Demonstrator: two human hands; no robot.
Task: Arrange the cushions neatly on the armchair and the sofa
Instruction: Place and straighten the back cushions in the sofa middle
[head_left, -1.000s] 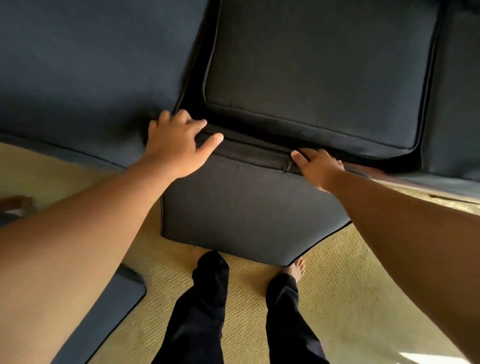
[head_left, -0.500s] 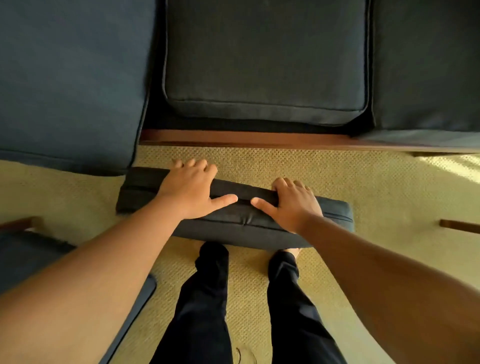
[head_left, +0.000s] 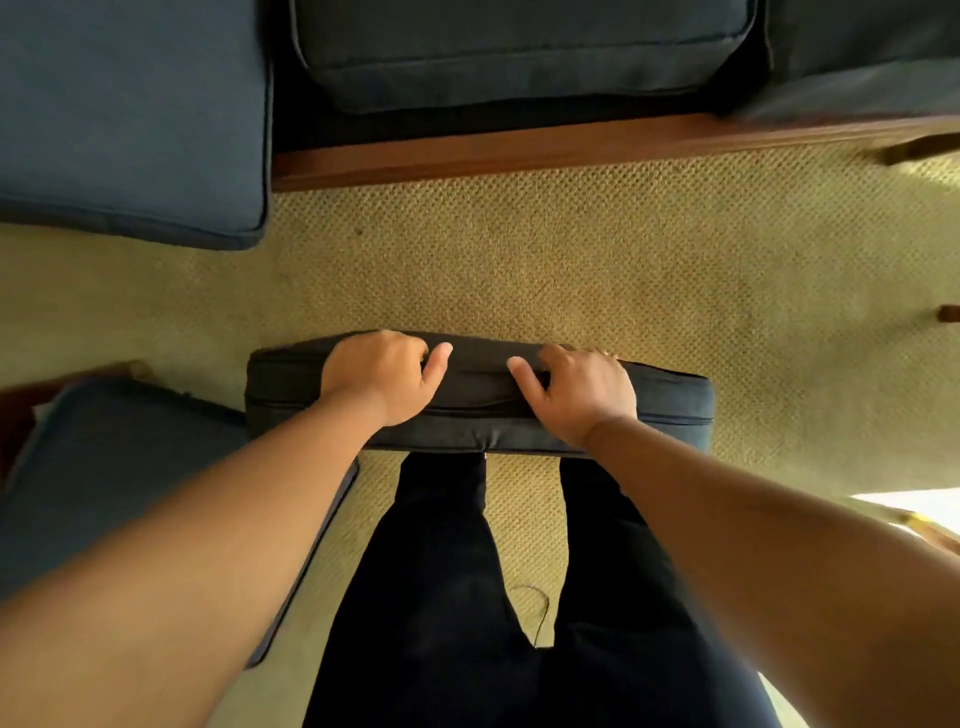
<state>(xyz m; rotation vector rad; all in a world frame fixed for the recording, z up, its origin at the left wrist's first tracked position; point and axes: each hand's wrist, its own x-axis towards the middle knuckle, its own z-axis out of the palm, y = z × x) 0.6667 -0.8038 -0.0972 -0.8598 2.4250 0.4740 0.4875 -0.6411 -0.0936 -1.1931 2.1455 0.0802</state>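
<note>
Dark fabric, piped at the seams: the cushion (head_left: 478, 400) stands on edge in front of our legs, well apart from the sofa (head_left: 519, 145), its upper edge turned toward us. Our left hand (head_left: 382, 376) and right hand (head_left: 579, 392) each have a grip on that upper edge, fingers curled over the far side, thumbs on the near face, both closed on the cushion with a short gap between them. Its long axis runs left to right across our body, parallel to the sofa's wooden front rail (head_left: 571, 148). Both hands sit left of the cushion's middle, so its right end overhangs more. The bare slot in the sofa lies straight ahead, between the seat cushion on the left (head_left: 130, 119) and the one at right (head_left: 872, 57). We judge the coming move a forward carry, long axis unchanged.
</note>
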